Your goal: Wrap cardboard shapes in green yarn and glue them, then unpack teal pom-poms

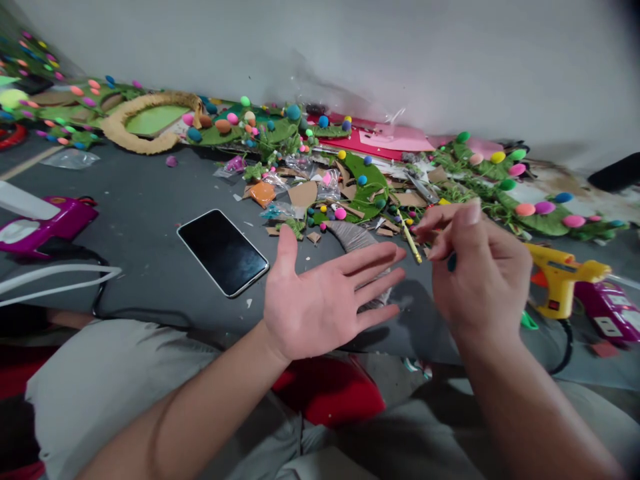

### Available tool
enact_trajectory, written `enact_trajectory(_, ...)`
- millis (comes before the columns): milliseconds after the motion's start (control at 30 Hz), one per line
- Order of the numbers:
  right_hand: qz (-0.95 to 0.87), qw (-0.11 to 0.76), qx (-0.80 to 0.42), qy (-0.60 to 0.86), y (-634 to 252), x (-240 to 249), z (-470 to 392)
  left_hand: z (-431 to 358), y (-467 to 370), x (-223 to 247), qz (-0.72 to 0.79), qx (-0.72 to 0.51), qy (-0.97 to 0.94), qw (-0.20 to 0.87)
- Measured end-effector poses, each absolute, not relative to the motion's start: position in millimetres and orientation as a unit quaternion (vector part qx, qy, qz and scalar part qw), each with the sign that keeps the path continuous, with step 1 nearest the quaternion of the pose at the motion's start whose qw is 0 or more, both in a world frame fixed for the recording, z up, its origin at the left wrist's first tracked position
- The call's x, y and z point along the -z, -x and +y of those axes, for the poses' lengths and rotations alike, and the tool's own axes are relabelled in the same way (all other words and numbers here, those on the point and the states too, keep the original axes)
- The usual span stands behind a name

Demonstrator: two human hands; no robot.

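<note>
Our left hand: open, palm up | Our right hand: curled closed, contents unclear | Grey arc: ribbed, partly occluded

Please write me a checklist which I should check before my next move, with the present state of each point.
1. Left hand empty: ok, open with the palm up.
2. Right hand empty: cannot tell, its curled fingers could hide something small.
3. Grey wrapped piece fully in view: not ok, the left hand covers part of it.
4. Phone lying flat, screen dark: ok.
5. Yellow glue gun cool: cannot tell.
6. Middle of the work area free of cardboard scraps: not ok, several lie there.
</note>
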State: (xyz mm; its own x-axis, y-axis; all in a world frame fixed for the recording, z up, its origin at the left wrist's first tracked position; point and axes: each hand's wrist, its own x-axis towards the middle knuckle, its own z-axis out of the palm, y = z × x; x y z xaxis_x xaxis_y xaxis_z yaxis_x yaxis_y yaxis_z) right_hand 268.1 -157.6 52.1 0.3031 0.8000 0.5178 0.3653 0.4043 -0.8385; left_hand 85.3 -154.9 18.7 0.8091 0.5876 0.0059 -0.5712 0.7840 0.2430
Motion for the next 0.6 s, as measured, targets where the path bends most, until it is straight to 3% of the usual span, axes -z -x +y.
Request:
enact_trajectory(267, -0.825, 0.351, -0.030, 0.441, -263, -30, -159, -158, -89, -14, 0.016, -0.279, -0.073, 0.958)
enact_trajectory(433, -0.761, 0.388, -0.125, 0.505, -269, -17, -152, -162, -102, -4, 0.034, -0.257, -0.242, 0.935)
enact_trajectory(600, -0.700, 0.430, -0.230, 0.521, -263, -22, -160, -165, -103, 3, 0.075, -0.289, -0.479, 0.826)
